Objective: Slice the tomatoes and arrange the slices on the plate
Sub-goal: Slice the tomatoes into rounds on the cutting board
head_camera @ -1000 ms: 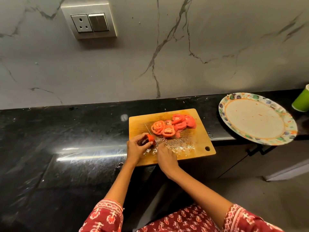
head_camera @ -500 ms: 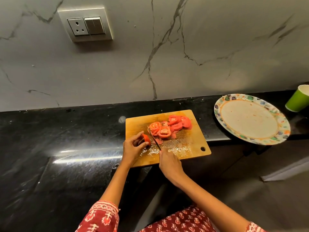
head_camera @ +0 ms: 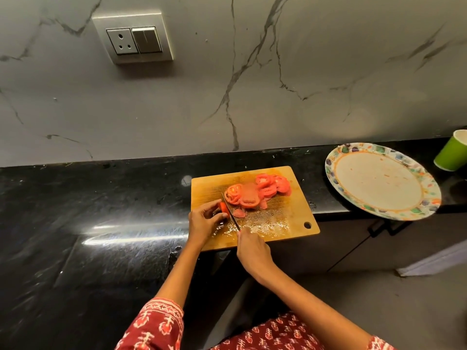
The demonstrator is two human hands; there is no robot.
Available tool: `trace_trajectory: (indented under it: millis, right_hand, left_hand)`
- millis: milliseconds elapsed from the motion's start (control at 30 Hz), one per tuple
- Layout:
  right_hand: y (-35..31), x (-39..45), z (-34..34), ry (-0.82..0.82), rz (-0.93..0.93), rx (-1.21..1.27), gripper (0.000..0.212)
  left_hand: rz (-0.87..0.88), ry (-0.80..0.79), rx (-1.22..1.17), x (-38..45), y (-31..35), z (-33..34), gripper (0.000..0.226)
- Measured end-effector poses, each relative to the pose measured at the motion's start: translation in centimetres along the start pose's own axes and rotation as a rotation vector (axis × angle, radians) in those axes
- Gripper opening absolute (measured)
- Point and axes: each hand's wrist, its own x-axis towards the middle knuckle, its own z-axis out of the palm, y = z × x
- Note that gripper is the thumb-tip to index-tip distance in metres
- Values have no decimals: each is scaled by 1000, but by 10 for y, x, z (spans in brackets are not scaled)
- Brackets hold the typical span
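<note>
A wooden cutting board (head_camera: 295, 213) lies on the black counter. Several red tomato slices (head_camera: 257, 190) are heaped on its far half. My left hand (head_camera: 203, 221) pinches a small tomato end piece (head_camera: 223, 207) at the board's left edge. My right hand (head_camera: 251, 248) grips the handle of a knife (head_camera: 230, 210), whose blade stands against the right side of that piece. Juice and seeds wet the near part of the board. A patterned plate (head_camera: 381, 180) with nothing on it lies to the right, overhanging the counter's front edge.
A green paper cup (head_camera: 453, 155) stands at the far right behind the plate. The black counter (head_camera: 88, 223) stretches to the left. A marble wall with a socket and switch (head_camera: 134, 39) rises behind. Cabinet fronts and floor lie below right.
The knife blade has stayed against the tomato end piece while my right hand shifted slightly. The camera view drifted a little; both hands stay at the board's near left.
</note>
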Motion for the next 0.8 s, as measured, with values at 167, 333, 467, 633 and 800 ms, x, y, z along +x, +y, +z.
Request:
trace_trajectory:
  millis: [167,333,467,633,800]
  right_hand:
    - [-3,18,-4,-12,-6,-25,27]
    - [-3,27,-8,-25,-41,-19,31]
    - [5,20,-7,-32,-43,-8,33]
    - [-1,28,-14,-38,-33,40,34]
    - [-3,29,-13,-47,-9,42,35]
  left_hand:
    - [1,-29,17,1,3,2,44]
    - [-10,-22,-2,0,4,1,42]
    - [-23,-29,-27,0,5,3,43]
    - [-19,-32,-34,1,2,2,44]
    - [-17,-36,-53,1,1,2,44]
